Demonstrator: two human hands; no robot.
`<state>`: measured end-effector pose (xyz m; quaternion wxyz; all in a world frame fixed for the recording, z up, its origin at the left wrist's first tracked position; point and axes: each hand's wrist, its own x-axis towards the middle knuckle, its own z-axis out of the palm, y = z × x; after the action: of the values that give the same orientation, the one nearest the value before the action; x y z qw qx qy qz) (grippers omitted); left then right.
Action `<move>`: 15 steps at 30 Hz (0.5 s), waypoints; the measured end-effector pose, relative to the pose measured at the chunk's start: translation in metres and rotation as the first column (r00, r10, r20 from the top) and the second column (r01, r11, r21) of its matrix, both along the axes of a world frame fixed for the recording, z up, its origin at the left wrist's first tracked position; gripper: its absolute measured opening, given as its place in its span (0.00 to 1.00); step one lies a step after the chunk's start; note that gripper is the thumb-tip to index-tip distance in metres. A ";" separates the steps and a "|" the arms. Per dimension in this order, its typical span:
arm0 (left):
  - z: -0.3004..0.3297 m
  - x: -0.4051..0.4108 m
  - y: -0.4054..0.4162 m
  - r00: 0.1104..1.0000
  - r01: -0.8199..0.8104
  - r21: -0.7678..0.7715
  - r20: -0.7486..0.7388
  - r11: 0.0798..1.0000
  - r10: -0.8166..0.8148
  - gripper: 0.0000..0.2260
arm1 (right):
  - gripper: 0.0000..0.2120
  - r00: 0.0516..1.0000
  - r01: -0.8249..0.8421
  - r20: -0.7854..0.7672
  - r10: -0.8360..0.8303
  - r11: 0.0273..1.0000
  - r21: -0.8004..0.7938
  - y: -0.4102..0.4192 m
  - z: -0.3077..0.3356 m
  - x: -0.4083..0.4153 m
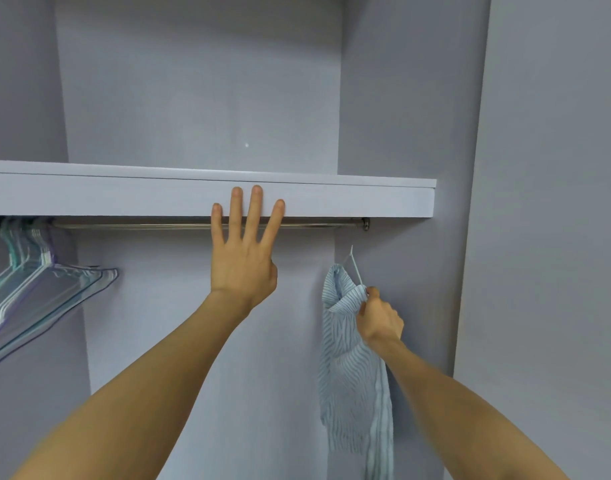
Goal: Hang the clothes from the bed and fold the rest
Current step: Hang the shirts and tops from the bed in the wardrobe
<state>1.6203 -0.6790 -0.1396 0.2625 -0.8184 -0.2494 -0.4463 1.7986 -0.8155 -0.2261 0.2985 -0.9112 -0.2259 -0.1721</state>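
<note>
A light blue striped shirt (352, 375) hangs on a thin white hanger (355, 268) at the right of the open wardrobe. My right hand (380, 318) pinches the hanger's neck at the shirt's collar, just below the metal rail (141, 224). The hanger's hook is under the rail's right end and apart from it. My left hand (243, 254) is raised with straight, spread fingers, its fingertips against the front edge of the shelf (366, 202).
Several bare plastic hangers (37, 292) hang bunched at the rail's left end. The wardrobe's right side panel (401, 133) stands close beside the shirt. The rail between the bunch and its right bracket (365, 224) carries nothing.
</note>
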 end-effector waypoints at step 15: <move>0.001 -0.013 -0.018 0.998 0.053 -0.063 -0.033 0.997 -0.055 0.38 | 0.24 1.000 0.003 0.013 -0.002 0.989 -0.148 -0.016 0.000 -0.030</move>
<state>1.6078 -0.6973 -0.1390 0.2290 -0.8401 -0.2366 -0.4311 1.7686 -0.8317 -0.2261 0.2286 -0.9300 -0.2388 -0.1609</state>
